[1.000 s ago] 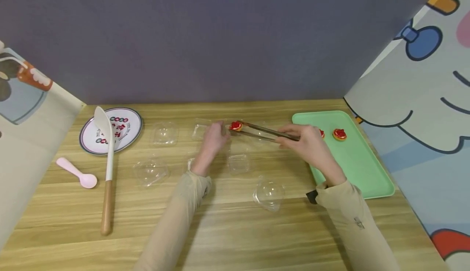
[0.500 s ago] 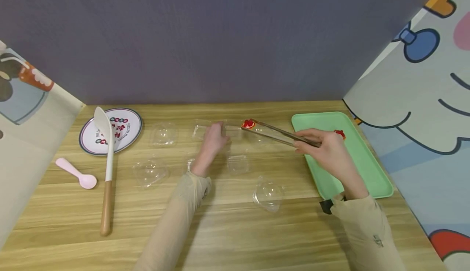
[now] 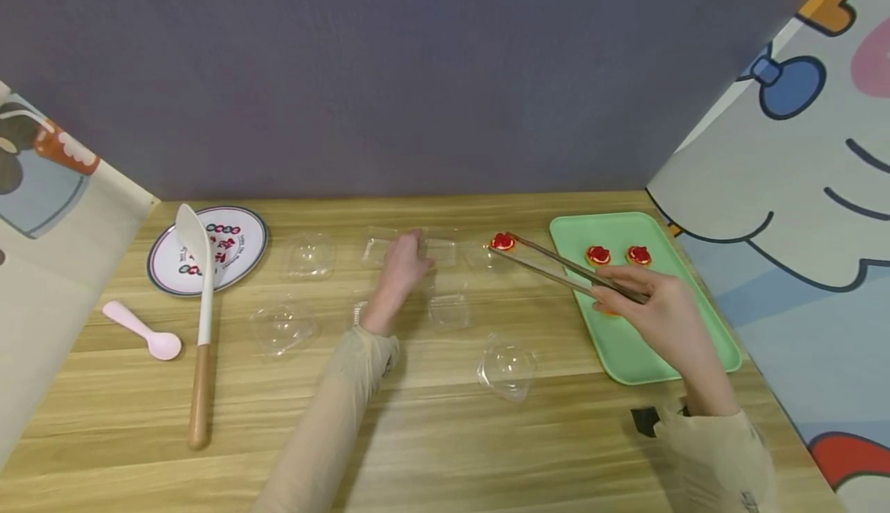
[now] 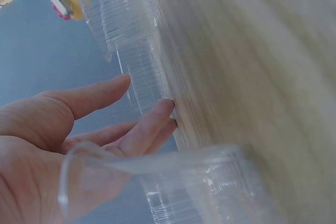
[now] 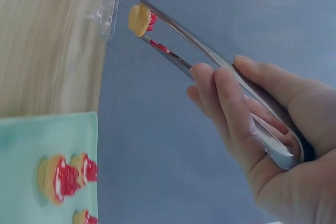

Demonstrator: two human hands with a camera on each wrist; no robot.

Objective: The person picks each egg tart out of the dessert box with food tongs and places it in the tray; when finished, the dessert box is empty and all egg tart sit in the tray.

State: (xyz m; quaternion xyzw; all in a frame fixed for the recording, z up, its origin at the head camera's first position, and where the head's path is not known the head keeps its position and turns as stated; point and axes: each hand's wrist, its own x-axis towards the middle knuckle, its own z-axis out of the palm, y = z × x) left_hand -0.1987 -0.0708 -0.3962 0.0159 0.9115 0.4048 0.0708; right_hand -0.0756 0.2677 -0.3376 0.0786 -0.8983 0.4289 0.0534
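My right hand (image 3: 650, 304) grips metal tongs (image 3: 566, 262) at their handle end. Between the tong tips sits a small tart (image 5: 139, 20) with a red topping, off the table in the right wrist view. Several similar tarts (image 3: 598, 256) lie on the green tray (image 3: 684, 335), one partly hidden by the right hand. My left hand (image 3: 405, 266) rests among clear plastic boxes at the back middle. In the left wrist view its thumb and fingertips touch the ridged wall of a clear box (image 4: 142, 72), fingers fairly straight, with a gap between thumb and fingers.
Clear domed lids (image 3: 510, 366) and small clear boxes (image 3: 450, 310) are spread across the table. At left stand a patterned plate (image 3: 243, 254), a long spoon with wooden handle (image 3: 201, 397) lying over it, and a pink spoon (image 3: 163, 345). A grey wall (image 3: 417, 73) closes the back.
My right hand has moved right and nearer, bringing the tongs and tart away from the left hand. More tarts on the tray have come into sight. The left hand has stayed in place.
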